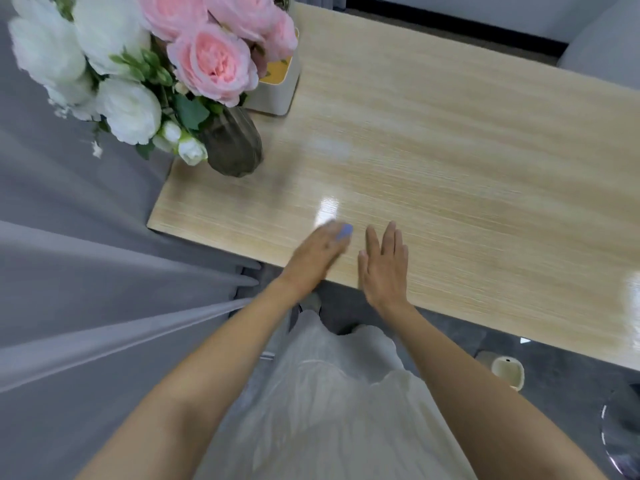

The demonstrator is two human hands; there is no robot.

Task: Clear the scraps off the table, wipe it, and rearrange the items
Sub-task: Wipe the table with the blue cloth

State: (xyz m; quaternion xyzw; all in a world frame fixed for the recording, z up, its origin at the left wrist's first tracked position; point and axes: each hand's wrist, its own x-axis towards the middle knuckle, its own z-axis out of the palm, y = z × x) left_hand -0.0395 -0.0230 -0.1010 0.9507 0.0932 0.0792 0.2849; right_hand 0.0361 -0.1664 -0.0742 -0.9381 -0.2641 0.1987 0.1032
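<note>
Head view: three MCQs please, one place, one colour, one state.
1. The vase stands: A) at the table's left end B) mid-table C) on the floor.
2. The small item in the left hand is: A) red B) blue C) green.
3. The right hand is: A) fisted B) gripping the vase C) open and flat.
Answers: 1 A, it sits by the left corner; 2 B, blue peeks from the blurred grip; 3 C, it lies flat, holding nothing.
</note>
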